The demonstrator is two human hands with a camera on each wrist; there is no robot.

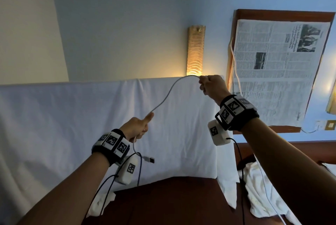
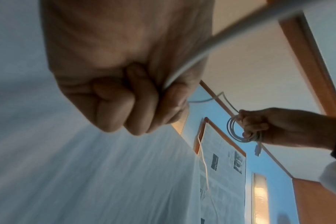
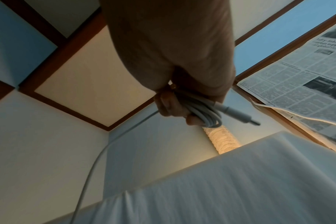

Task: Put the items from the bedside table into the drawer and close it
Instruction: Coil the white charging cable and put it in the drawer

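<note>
The white cable (image 1: 164, 98) arcs in the air between both raised hands, above the white bedsheet (image 1: 54, 115). The right hand (image 1: 211, 86) is held higher, knuckles toward the head camera, fingers curled round the cable's one end. The left hand (image 1: 137, 127) sits lower, fist closed on the cable with the thumb lying along it; below this grip the cable hangs down to a USB plug (image 1: 150, 159). Only the wrist views show the several loops (image 3: 205, 115) coiled inside the right fist, with a connector (image 3: 238, 114) sticking out beside them. Beyond the right hand lies a newspaper (image 1: 276, 72) on the bedside table (image 1: 283, 14).
</note>
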